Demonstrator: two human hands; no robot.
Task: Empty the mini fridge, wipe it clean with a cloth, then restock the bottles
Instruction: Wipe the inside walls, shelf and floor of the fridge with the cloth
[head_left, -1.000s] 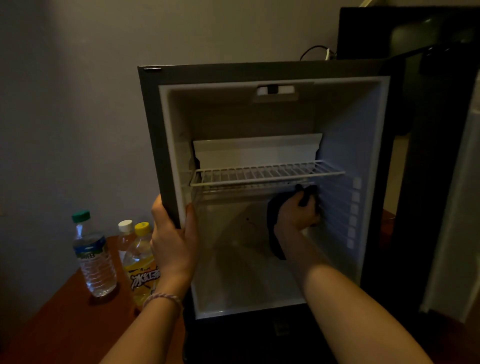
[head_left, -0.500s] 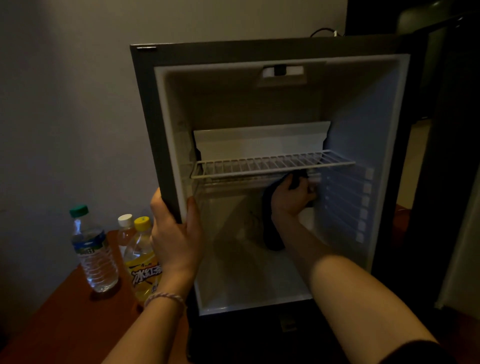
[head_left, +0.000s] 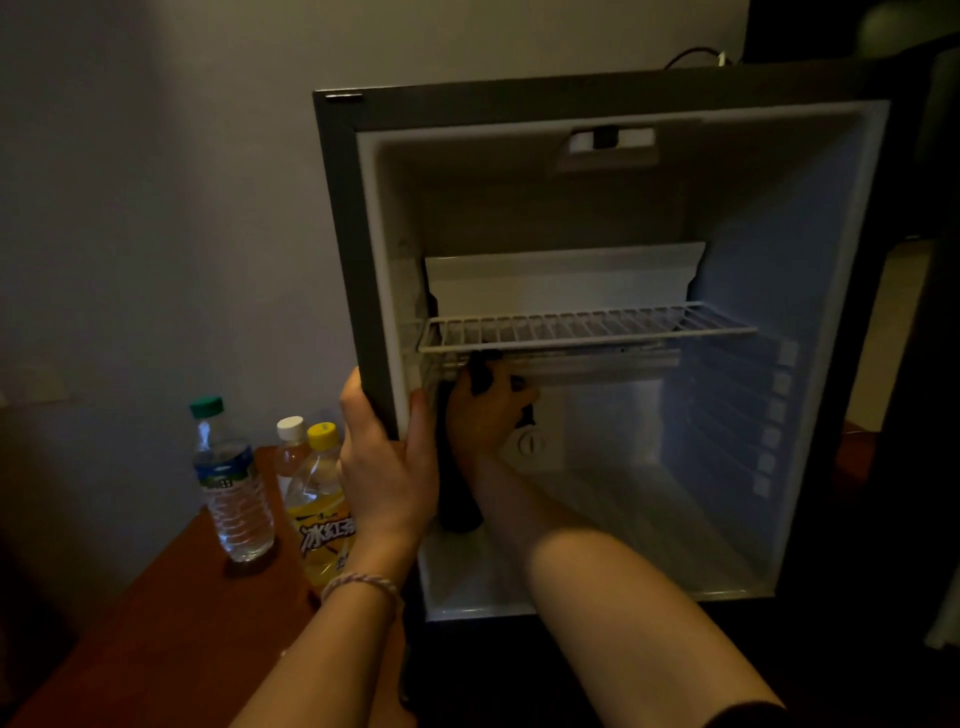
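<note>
- Here, a mini fridge (head_left: 343, 260) stands with its door swung open and its pale inside bare of bottles, seen from a camera looking forward and down in dim light.
- The left hand (head_left: 387, 467) wraps its grip around the fridge's left front edge, thumb inside the opening and fingers outside on the dark casing; a thin braided bracelet (head_left: 361, 584) circles that wrist.
- The right hand (head_left: 485, 410) reaches deep into the lower compartment, at the back left corner just under the wire shelf (head_left: 587, 327). Its grip is closed around a dark cloth (head_left: 457, 499), pressing it up against the underside area of the shelf, and the loose end of the cloth hangs down beside the left inner wall.
- The wire shelf spans the fridge at mid height and partly hides the fingertips of the right hand. A white panel (head_left: 561, 280) stands behind it at the back.
- A small round dial (head_left: 531, 443) sits on the back wall just right of the right hand.
- To the left of the fridge, on a reddish wooden tabletop (head_left: 171, 623), stand three bottles close together: a clear water bottle with a green cap (head_left: 231, 483), a bottle with a white cap (head_left: 291, 447) behind, and a yellow drink bottle with a yellow cap (head_left: 319, 509), partly hidden by the left wrist.
- A plain wall (head_left: 156, 208) rises behind the bottles.
</note>
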